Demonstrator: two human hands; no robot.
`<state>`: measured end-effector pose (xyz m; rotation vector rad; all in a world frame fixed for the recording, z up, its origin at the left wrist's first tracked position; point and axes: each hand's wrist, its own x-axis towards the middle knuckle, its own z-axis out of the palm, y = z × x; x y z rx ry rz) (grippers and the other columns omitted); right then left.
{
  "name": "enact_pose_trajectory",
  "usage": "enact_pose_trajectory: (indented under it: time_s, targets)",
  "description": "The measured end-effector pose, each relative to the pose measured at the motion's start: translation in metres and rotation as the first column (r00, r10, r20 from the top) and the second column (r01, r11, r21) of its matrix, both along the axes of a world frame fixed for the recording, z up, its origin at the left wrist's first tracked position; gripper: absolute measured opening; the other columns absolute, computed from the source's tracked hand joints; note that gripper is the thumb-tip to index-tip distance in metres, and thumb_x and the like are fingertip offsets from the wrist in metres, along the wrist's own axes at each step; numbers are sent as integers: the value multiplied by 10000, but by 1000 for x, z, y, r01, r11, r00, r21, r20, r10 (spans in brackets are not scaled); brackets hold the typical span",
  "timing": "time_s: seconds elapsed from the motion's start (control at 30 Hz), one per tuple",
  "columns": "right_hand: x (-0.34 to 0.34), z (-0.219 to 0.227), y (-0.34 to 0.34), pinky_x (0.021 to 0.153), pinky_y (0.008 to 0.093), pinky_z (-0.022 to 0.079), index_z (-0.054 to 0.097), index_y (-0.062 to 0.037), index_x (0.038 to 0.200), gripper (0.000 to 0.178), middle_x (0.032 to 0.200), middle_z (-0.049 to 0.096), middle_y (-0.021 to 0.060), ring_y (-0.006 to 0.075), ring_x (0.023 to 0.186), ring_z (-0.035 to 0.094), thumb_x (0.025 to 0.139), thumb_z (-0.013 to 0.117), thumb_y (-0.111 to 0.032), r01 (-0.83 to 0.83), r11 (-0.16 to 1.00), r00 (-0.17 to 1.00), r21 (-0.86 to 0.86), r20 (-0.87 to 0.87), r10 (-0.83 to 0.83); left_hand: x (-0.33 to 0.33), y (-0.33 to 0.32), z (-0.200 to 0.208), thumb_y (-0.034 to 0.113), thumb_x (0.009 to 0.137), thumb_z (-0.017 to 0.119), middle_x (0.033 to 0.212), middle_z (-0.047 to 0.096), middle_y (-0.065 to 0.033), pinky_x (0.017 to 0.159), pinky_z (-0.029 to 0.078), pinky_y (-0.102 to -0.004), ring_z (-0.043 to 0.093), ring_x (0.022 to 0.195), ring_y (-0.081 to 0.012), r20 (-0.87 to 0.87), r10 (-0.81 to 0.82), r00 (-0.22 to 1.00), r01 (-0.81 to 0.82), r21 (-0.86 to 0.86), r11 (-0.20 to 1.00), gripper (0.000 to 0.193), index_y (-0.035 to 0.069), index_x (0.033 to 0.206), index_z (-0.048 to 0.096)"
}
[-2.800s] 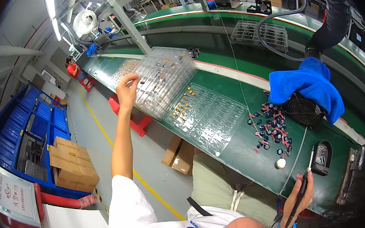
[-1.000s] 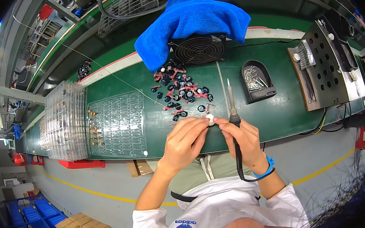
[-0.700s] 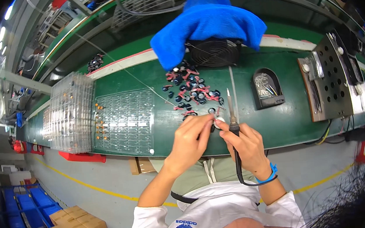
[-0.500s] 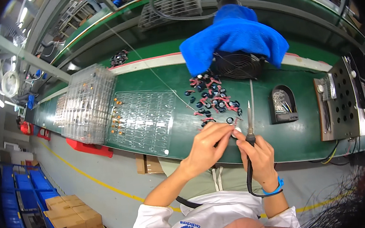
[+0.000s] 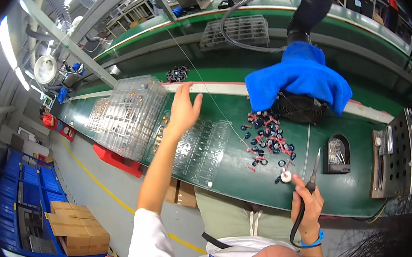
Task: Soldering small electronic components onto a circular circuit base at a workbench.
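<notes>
My left hand (image 5: pixel 185 111) reaches out over the far end of a clear plastic tray (image 5: pixel 206 153), beside a stack of similar trays (image 5: pixel 130 111). Its thumb stands apart from the stretched fingers, and nothing shows in it. Small orange parts sit along the tray's left side, partly behind my forearm. My right hand (image 5: pixel 308 208) grips a soldering iron (image 5: pixel 311 183), tip pointing up and away. Just beyond its fingertips a small white round piece (image 5: pixel 285 176) lies on the green bench. Farther back is a loose pile of small black round parts with red wires (image 5: pixel 269 135).
A fan (image 5: pixel 302 108) draped with a blue cloth (image 5: pixel 300 77) stands behind the pile. At right are a black holder (image 5: pixel 337 165) with metallic bits inside and a perforated metal box (image 5: pixel 393 152). A thin wire slants above the bench. Another clear tray stack (image 5: pixel 234 32) lies on the far side.
My left hand has left the right hand and swung out left and far, over the tray. The right hand keeps the soldering iron, now tilted right. The whole view has shifted.
</notes>
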<state>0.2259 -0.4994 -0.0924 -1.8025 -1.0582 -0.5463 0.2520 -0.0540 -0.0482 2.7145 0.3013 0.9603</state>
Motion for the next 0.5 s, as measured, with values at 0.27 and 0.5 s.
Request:
enact_pose_trajectory:
  time_s: [0.27, 0.5]
  targets:
    - [-2, -7, 0, 573, 373, 503, 589, -25, 1170, 283, 1158, 757, 204, 314, 654, 604, 902, 677, 3, 61, 998, 998, -27, 35, -60, 114, 141, -57, 696, 925, 550, 1659, 185, -326, 1208, 158, -690, 141, 1510, -587, -327, 541, 774, -592, -74, 802, 966, 32, 1585, 310]
    - [-5, -1, -8, 677, 388, 557, 569, -8, 1091, 219, 1155, 758, 213, 316, 693, 664, 884, 637, 13, 81, 993, 995, -89, -43, -85, 138, 165, -33, 847, 909, 381, 1677, 151, -334, 1204, 162, -682, 131, 1514, -610, -533, 675, 510, -829, -96, 551, 1068, 72, 1634, 260]
